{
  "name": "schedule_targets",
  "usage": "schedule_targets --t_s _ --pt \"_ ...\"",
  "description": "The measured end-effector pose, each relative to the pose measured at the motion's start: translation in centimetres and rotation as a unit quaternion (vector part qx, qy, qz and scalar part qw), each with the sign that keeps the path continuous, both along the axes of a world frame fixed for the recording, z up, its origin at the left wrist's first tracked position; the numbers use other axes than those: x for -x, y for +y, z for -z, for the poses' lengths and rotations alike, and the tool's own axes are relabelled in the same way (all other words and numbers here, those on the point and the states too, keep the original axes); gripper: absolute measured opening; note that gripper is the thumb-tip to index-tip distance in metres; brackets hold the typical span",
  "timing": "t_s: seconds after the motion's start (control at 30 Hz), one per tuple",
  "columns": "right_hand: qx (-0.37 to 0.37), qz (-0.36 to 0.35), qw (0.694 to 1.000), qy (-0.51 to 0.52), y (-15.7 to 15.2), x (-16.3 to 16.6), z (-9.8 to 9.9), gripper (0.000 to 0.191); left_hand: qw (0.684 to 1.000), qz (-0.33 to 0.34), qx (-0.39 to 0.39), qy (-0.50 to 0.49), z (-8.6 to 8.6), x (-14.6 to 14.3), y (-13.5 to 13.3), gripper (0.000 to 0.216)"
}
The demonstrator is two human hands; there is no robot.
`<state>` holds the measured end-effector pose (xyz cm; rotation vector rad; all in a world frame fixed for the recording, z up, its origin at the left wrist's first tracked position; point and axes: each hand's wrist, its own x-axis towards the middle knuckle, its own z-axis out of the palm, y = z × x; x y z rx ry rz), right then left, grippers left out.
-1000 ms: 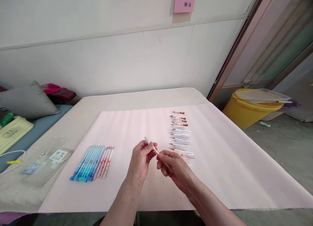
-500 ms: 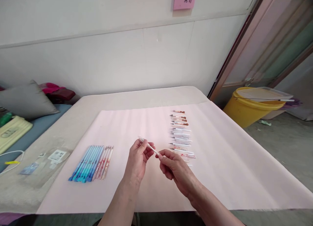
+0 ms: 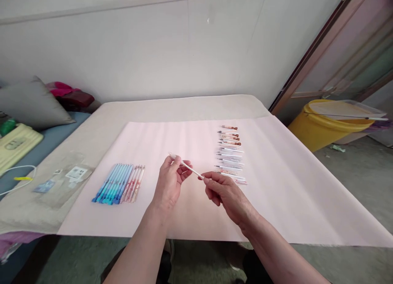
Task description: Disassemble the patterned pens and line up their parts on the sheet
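Above the pink paper sheet (image 3: 276,185) I hold a thin white pen (image 3: 192,170) between both hands. My left hand (image 3: 170,182) pinches its far end with the fingers closed. My right hand (image 3: 225,194) pinches the near end, fingers curled. To the left lies a tight row of blue and pink pens (image 3: 118,188). Just right of my hands runs a column of small pen parts (image 3: 230,155), laid crosswise.
The sheet covers a beige table (image 3: 184,106) against a white wall. Clear plastic bags with labels (image 3: 63,181) lie at the table's left edge. A grey cushion (image 3: 33,106) and yellow case (image 3: 16,143) sit further left. A yellow bucket (image 3: 328,126) stands right on the floor.
My hands have drawn slightly apart along the white pen, showing more of its shaft. The camera tilted down, so the pink wall note left the view.
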<state>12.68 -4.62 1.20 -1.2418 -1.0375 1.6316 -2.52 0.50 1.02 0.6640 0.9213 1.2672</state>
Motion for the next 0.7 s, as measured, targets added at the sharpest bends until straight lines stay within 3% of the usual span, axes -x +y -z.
schedule_targets --t_s 0.2,0.3,0.53,0.7 --pt "0.009 0.039 0.999 0.007 0.2 -0.6 0.3 0.029 1.0 -0.025 0.004 -0.018 -0.4 1.5 0.7 0.017" --pt "0.016 0.065 0.997 0.028 0.4 -0.5 0.4 0.028 1.0 0.003 0.01 -0.02 -0.2 1.1 0.2 0.017" --pt "-0.009 0.052 0.997 0.056 0.5 0.0 0.4 0.014 0.997 0.068 0.007 -0.035 0.3 -0.9 -1.0 0.016" --pt "0.006 0.084 0.994 0.074 0.6 -1.5 -0.1 0.012 0.995 0.006 0.061 -0.083 0.8 0.2 0.3 0.01"
